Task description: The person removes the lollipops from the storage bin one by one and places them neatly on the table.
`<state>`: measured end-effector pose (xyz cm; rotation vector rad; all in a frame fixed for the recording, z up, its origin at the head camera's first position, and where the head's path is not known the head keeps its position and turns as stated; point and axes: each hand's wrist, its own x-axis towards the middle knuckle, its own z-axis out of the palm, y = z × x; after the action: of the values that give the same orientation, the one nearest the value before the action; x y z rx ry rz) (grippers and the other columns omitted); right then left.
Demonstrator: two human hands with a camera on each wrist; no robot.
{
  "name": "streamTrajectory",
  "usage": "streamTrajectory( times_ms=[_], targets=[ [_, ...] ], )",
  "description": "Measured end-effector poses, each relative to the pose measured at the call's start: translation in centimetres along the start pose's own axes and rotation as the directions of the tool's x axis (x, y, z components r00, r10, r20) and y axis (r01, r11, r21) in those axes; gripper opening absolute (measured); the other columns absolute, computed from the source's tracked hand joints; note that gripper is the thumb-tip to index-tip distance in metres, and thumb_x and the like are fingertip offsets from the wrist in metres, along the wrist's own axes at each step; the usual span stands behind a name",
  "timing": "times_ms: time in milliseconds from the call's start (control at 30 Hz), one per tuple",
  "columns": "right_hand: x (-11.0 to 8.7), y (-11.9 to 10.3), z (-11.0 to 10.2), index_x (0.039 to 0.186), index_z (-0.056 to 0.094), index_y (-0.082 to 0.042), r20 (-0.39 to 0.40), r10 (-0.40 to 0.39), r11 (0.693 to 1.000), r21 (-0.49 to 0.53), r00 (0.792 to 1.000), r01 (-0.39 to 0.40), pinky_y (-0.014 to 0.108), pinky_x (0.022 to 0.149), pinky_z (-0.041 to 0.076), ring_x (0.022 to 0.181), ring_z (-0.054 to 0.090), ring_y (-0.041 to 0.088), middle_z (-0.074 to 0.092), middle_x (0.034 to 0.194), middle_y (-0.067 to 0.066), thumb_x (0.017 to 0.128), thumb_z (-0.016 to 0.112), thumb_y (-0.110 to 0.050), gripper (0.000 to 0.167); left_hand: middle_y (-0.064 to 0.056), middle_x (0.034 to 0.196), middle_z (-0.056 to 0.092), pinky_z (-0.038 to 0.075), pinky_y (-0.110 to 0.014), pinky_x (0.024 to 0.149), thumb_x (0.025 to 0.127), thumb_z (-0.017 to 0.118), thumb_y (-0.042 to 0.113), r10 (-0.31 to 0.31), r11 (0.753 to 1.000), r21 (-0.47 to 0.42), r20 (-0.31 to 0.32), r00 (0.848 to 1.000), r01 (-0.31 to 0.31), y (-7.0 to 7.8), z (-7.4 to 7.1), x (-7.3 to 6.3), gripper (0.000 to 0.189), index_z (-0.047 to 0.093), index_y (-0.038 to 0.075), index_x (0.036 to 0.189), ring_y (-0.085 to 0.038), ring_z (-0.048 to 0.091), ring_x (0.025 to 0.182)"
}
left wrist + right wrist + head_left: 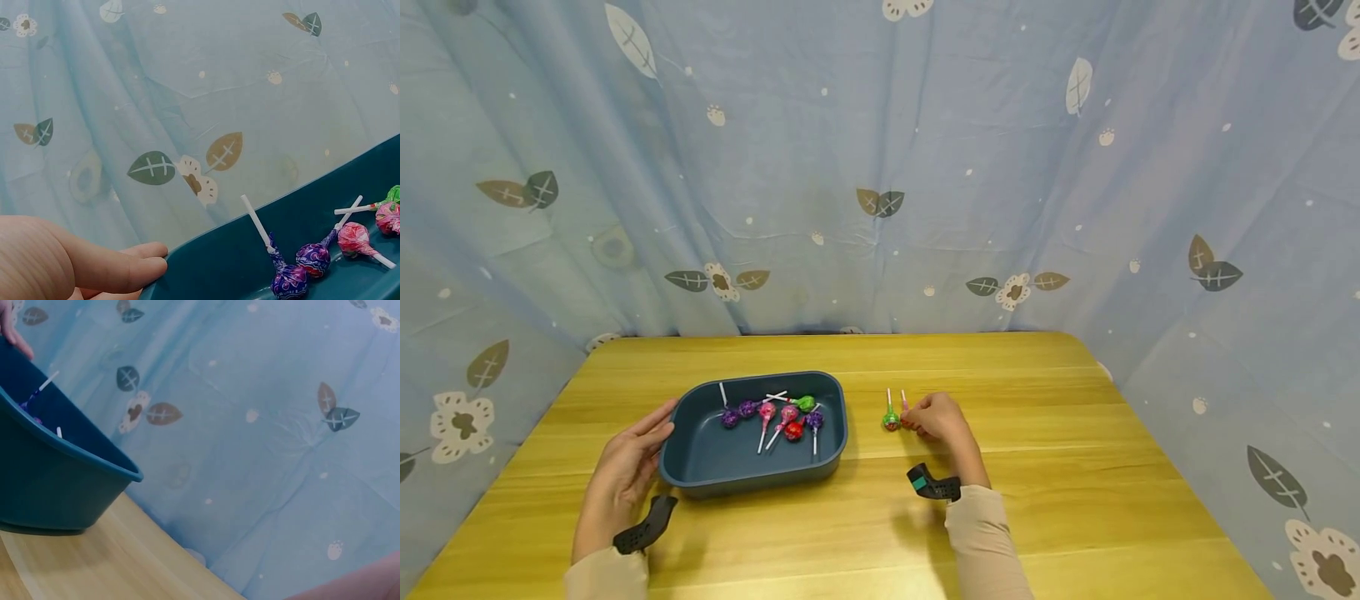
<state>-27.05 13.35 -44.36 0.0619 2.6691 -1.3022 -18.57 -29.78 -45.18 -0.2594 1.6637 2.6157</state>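
Observation:
A dark blue-green plastic bin (752, 479) stands on the table with several wrapped lollipops in it: purple (730, 418), pink (788, 414), red (794, 431) and green (806, 403). My left hand (625, 462) rests against the bin's left end, its fairly straight fingers and thumb touching the rim. Right of the bin, a green lollipop (891, 421) lies on the table, stick pointing away. Beside it, my right hand (938, 419) pinches a pink lollipop (905, 401); the fingertips hide its head. The right wrist view shows neither lollipop outside the bin.
The wooden table (1045, 500) ends at a far edge in front of a blue patterned curtain (880, 167), which also hangs at both sides. Each wrist wears a black camera mount, the left one (646, 525) and the right one (934, 483).

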Motion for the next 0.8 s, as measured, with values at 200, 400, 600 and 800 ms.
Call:
streamTrajectory(
  times_ms=[200,400,600,800],
  targets=[
    [0.08,0.01,0.26,0.082,0.067,-0.003,-0.002,0.005,0.999,-0.036,1.000,-0.006,0.028,0.053,0.049,0.059,0.058,0.019,0.064,0.073,0.011,0.088,0.072,-0.019,0.017,0.018,0.106,0.067,0.053,-0.020,0.077,0.097,0.059,0.007,-0.003,1.000,0.017,0.008,1.000,0.003,0.19,0.08,-0.06,0.033,0.070,0.029,0.119,-0.001,0.064,0.097],
    [0.06,-0.09,0.35,0.080,0.066,-0.004,-0.016,0.009,0.997,-0.075,1.000,-0.010,0.025,0.050,0.044,0.057,0.054,0.016,0.064,0.072,0.010,0.088,0.073,-0.021,0.019,0.019,0.105,0.067,0.053,-0.019,0.076,0.097,0.060,0.008,0.003,0.999,0.035,0.003,1.000,-0.003,0.23,0.15,-0.02,0.031,0.072,0.031,0.115,0.000,0.065,0.095],
    [-0.20,-0.29,0.14,0.081,0.066,-0.005,-0.016,0.006,0.994,-0.108,1.000,-0.007,0.025,0.051,0.043,0.059,0.055,0.018,0.064,0.073,0.009,0.088,0.072,-0.024,0.021,0.017,0.105,0.068,0.053,-0.019,0.075,0.097,0.058,0.007,0.008,1.000,0.016,0.013,1.000,-0.008,0.18,0.09,0.00,0.032,0.074,0.030,0.112,-0.002,0.066,0.094],
    [-0.35,-0.34,-0.36,0.085,0.067,-0.003,-0.035,0.008,0.996,-0.088,0.999,-0.011,0.027,0.053,0.041,0.062,0.054,0.019,0.064,0.076,0.011,0.091,0.069,-0.023,0.021,0.016,0.106,0.068,0.053,-0.018,0.075,0.097,0.059,0.006,0.010,1.000,0.001,0.016,1.000,-0.010,0.08,0.03,-0.01,0.032,0.073,0.029,0.113,-0.002,0.066,0.095]
  ],
)
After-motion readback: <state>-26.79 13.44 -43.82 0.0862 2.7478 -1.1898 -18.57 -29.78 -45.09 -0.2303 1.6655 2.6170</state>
